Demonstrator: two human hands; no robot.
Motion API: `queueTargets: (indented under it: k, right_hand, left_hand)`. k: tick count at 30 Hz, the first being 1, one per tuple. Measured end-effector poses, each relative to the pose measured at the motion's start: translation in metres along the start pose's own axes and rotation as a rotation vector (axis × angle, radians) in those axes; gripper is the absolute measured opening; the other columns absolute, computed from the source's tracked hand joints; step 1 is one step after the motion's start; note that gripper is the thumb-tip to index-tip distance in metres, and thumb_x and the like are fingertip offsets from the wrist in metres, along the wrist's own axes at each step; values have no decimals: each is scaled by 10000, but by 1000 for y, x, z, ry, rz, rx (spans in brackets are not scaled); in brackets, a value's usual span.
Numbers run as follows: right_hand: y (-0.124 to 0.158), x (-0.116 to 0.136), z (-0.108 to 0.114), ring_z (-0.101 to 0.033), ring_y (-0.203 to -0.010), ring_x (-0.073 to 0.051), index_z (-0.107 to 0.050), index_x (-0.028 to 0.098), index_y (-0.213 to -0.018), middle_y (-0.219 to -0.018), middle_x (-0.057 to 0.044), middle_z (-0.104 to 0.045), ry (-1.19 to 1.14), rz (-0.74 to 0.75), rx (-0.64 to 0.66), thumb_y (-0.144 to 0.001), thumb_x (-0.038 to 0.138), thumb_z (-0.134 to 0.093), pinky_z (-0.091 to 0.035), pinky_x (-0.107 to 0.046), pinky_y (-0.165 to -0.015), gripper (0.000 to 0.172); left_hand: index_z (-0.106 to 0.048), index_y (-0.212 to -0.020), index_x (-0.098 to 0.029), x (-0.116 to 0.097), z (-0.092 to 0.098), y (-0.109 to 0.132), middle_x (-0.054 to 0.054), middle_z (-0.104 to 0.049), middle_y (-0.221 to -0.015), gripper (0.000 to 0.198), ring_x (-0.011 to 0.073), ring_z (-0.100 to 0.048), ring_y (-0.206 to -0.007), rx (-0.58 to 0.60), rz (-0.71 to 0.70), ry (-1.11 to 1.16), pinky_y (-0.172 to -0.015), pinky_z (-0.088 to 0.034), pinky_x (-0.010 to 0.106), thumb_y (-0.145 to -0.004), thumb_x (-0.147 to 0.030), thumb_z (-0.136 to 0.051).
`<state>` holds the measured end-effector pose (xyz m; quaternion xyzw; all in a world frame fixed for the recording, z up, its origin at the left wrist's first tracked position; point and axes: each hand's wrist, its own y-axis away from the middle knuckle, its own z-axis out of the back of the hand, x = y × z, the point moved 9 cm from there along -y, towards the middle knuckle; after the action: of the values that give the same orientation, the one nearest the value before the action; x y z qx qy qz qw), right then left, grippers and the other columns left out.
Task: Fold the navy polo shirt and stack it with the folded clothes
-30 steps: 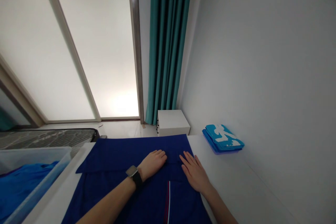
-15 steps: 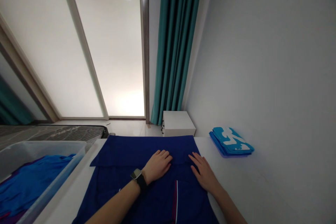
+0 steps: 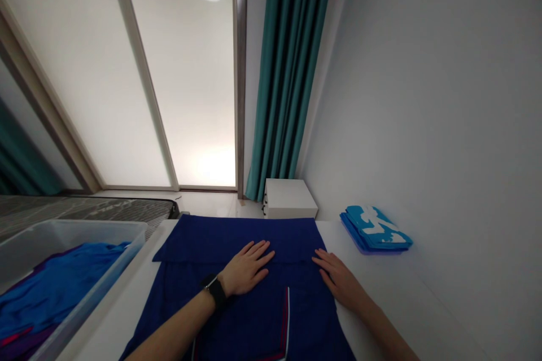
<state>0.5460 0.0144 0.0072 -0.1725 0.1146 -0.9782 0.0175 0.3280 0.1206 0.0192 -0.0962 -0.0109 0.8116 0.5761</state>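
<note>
A dark blue garment [image 3: 249,234] with red and white trim lies spread over the white table, its far part folded back into a flap. Flat on the cloth near its middle rests my left hand [image 3: 247,268], fingers stretched and a dark watch on the wrist. My right hand [image 3: 340,279] lies at the garment's right edge, palm down with its fingers extended. Neither hand grips the fabric. The garment's near end runs out of view at the bottom.
On the left, a clear plastic bin [image 3: 127,262] holds blue and purple clothing [image 3: 63,285]. Folded blue cloth with white print [image 3: 376,228] sits on the white table [image 3: 381,282] by the wall. Beyond the table stand a white cabinet [image 3: 290,194] and a teal curtain [image 3: 288,79].
My left hand has slid slightly left and its fingers have spread more. The right hand has shifted a little right. More of the trim shows, and the camera view has moved slightly.
</note>
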Motion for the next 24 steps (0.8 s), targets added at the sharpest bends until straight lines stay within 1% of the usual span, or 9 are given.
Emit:
queueTargets:
  k: [3, 5, 7, 9, 13, 16, 18, 20, 24]
  right_hand:
    - [-5, 4, 2, -475, -1310, -218, -632, 236, -1239, -1365, -90, -568, 21, -14, -15, -947, 252, -401, -269, -527, -1147, 373]
    - [-12, 15, 3, -499, -1289, -226, -628, 214, -1241, -1345, -104, -584, 18, -5, -31, -946, 251, -402, -276, -541, -1141, 374]
    - [-21, 33, 2, -499, -1289, -227, -599, 205, -1279, -1355, -108, -575, -1, 30, -33, -947, 249, -401, -292, -536, -1137, 389]
    - [-32, 56, -4, -474, -1310, -224, -576, 207, -1308, -1379, -99, -554, -18, 71, -8, -951, 255, -398, -293, -523, -1141, 401]
    - [-54, 99, -25, -404, -1362, -216, -522, 192, -1366, -1445, -87, -485, -37, 116, 88, -952, 269, -400, -274, -482, -1161, 438]
    - [-68, 122, -40, -365, -1385, -209, -480, 191, -1402, -1480, -84, -438, -48, 145, 121, -945, 267, -412, -260, -458, -1169, 468]
    - [-73, 130, -49, -346, -1395, -208, -457, 199, -1420, -1495, -82, -418, -49, 152, 131, -945, 270, -412, -252, -453, -1171, 482]
    - [-77, 132, -59, -334, -1401, -215, -450, 203, -1424, -1504, -87, -403, -40, 137, 161, -947, 285, -411, -254, -457, -1167, 486]
    - [-80, 126, -68, -355, -1390, -232, -501, 203, -1383, -1495, -95, -417, -12, 105, 194, -946, 309, -420, -262, -475, -1157, 457]
  left_hand:
    - [-293, -1492, -323, 1, -1, 1, 50, -302, -1563, 521, 219, -280, -1431, -21, 0, 9, -1159, -229, 444, -988, -359, -419]
    - [-285, -1498, -313, 4, -3, 4, 50, -317, -1557, 524, 220, -301, -1423, -39, 9, 34, -1158, -238, 443, -990, -361, -409]
    - [-276, -1503, -302, 6, -5, 9, 51, -321, -1555, 528, 220, -305, -1421, -45, 18, 57, -1161, -240, 444, -993, -366, -397]
    - [-277, -1503, -300, 8, -7, 14, 49, -314, -1558, 527, 222, -291, -1427, -42, 31, 69, -1165, -233, 452, -994, -370, -393]
    - [-291, -1498, -293, 8, -3, 25, 48, -316, -1557, 529, 227, -287, -1429, -45, 52, 75, -1166, -237, 460, -987, -371, -405]
    - [-337, -1479, -260, 10, 3, 30, 72, -357, -1536, 529, 237, -315, -1416, -55, 80, 62, -1162, -247, 473, -970, -361, -440]
    - [-373, -1460, -240, 14, 10, 36, 84, -395, -1514, 521, 243, -339, -1404, -66, 103, 54, -1158, -257, 478, -959, -352, -459]
    - [-391, -1447, -236, 20, 18, 44, 83, -418, -1500, 514, 242, -364, -1389, -85, 127, 53, -1154, -267, 477, -949, -332, -471]
    - [-460, -1393, -241, 44, 39, 74, 76, -478, -1452, 478, 243, -426, -1337, -128, 218, 52, -1133, -298, 478, -917, -256, -493]
